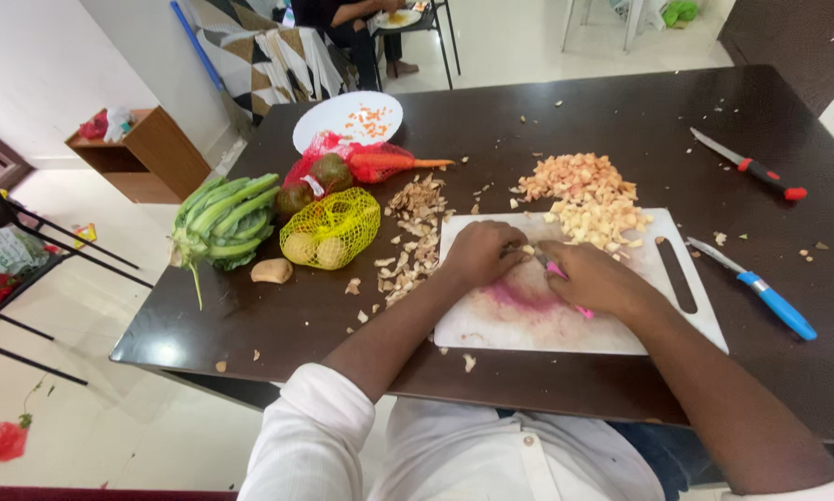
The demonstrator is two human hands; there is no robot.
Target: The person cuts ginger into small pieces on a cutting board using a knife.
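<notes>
Two hands meet on the white cutting board [621,329] at the worktop's six o'clock edge: the left hand [477,252] curls shut, pinning a small pale piece [527,250], while the right hand [591,276] is closed around a pink-handled knife [558,271]. Dicing seems underway; the next cut calls for tucked fingertips. Chopped cubes [588,202] lie at twelve o'clock.

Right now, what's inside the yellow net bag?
Through the yellow net bag a few round, pale yellowish pieces show, perhaps potatoes or lemons. Any pieces deeper inside are hidden by the folded mesh.
</notes>
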